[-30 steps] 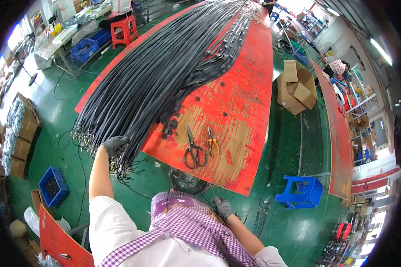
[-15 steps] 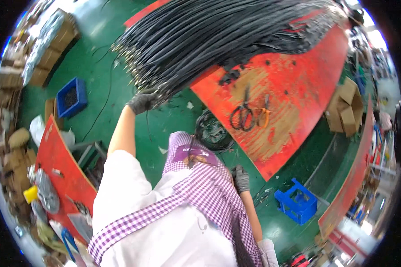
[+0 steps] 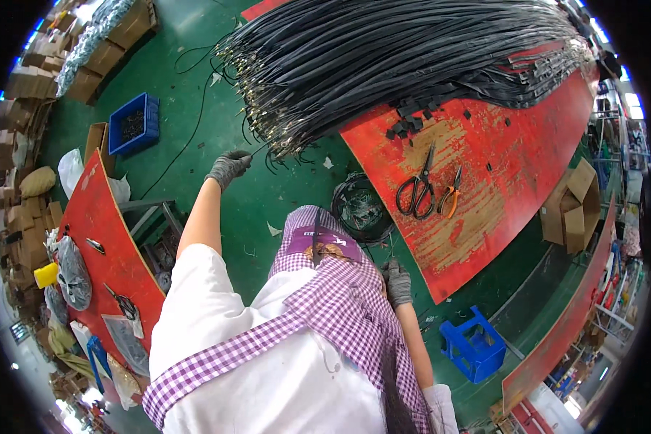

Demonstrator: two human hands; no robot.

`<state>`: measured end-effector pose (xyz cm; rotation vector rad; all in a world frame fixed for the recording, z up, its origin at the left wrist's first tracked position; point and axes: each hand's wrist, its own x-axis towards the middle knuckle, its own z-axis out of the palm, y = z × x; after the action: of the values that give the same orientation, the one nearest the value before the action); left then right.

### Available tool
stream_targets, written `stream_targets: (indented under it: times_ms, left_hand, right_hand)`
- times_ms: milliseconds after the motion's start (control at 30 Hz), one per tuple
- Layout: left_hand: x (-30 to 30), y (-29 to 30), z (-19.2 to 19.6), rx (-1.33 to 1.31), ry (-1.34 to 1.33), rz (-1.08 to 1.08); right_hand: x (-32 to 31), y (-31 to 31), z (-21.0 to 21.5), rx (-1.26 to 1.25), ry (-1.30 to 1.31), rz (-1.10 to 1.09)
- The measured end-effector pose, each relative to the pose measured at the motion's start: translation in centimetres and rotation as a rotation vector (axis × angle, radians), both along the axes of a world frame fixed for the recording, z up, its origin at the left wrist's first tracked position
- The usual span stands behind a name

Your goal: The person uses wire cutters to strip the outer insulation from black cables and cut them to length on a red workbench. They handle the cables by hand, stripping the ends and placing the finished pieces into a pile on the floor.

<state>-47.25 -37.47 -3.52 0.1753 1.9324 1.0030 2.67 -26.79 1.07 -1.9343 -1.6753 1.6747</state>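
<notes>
A big bundle of black cables [image 3: 383, 65] lies across the red table [image 3: 499, 181], their metal-tipped ends hanging over its left edge. My left hand [image 3: 228, 168], in a grey glove, reaches out and pinches one thin cable at those ends. My right hand [image 3: 398, 282], also gloved, stays closed by my hip near the table's front edge. It is shut on a bunch of black cables [image 3: 392, 376] that runs down along my checked apron [image 3: 325, 289].
Black scissors [image 3: 416, 192] and orange-handled pliers [image 3: 450, 197] lie on the red table. A coil of wire [image 3: 362, 210] sits on the green floor by my feet. Blue crates [image 3: 134, 123] [image 3: 474, 347] stand left and right, and a second red table [image 3: 98, 246] with tools is at my left.
The view has swung, so the table and bundle now sit upper right. My left hand has stayed at the cable ends and my right hand has stayed by my hip.
</notes>
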Motion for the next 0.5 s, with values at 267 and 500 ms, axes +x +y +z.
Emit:
stream_targets:
  times_ms: [267, 500]
  left_hand:
    - [4.0, 10.8, 5.0, -0.162, 0.908, -0.628]
    - [4.3, 12.9, 5.6, -0.309, 1.124, -1.106]
  right_hand:
    - [0.3, 0.4, 0.9, -0.044, 0.019, -0.001]
    - [1.6, -0.1, 1.8, 0.063, -0.07, 0.113]
